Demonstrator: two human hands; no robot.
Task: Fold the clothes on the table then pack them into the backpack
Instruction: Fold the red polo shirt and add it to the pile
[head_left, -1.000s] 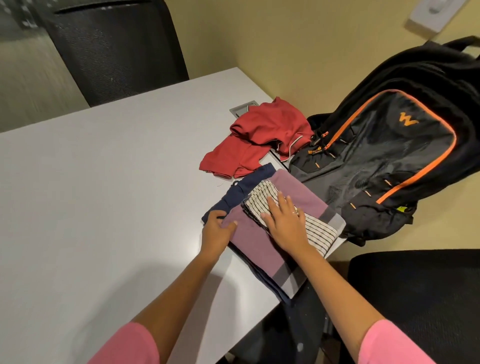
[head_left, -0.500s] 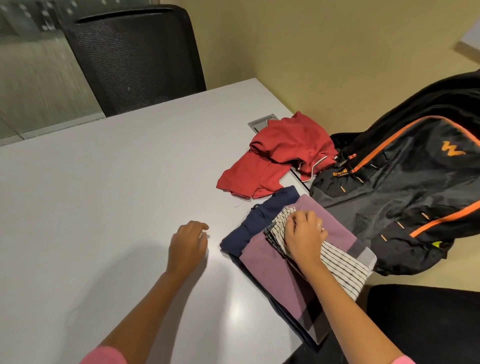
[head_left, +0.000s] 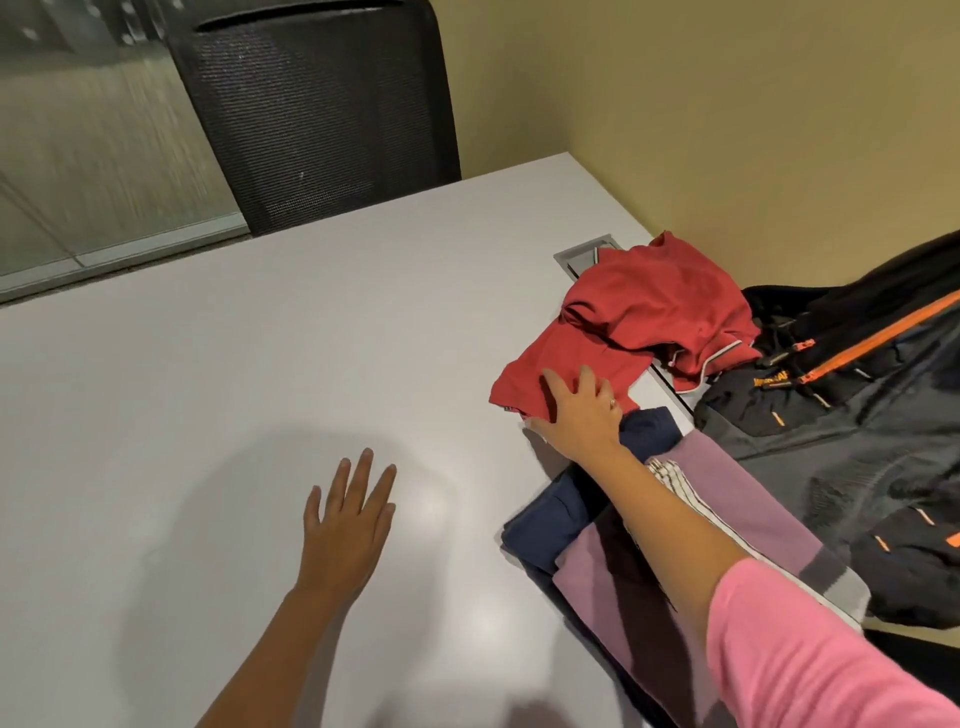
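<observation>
one right grip (head_left: 582, 410) grasping red shirt's (head_left: 660, 306) near edge, left grip (head_left: 348, 514) released, flat over table (head_left: 260, 364)

Yellow wall (head_left: 727, 104); black mesh chair (head_left: 317, 119); white table (head_left: 260, 389).

A: The backpack (head_left: 841, 447) ran off the right edge, so most of it was out of shot. Striped garment (head_left: 675, 480) was mostly buried under the right forearm.

B: Yeah, and the right hand (head_left: 582, 410) covered the red shirt (head_left: 654, 306)'s near corner, couldn't tell if fingers pinched it. Chair (head_left: 317, 109) top was cropped.
</observation>
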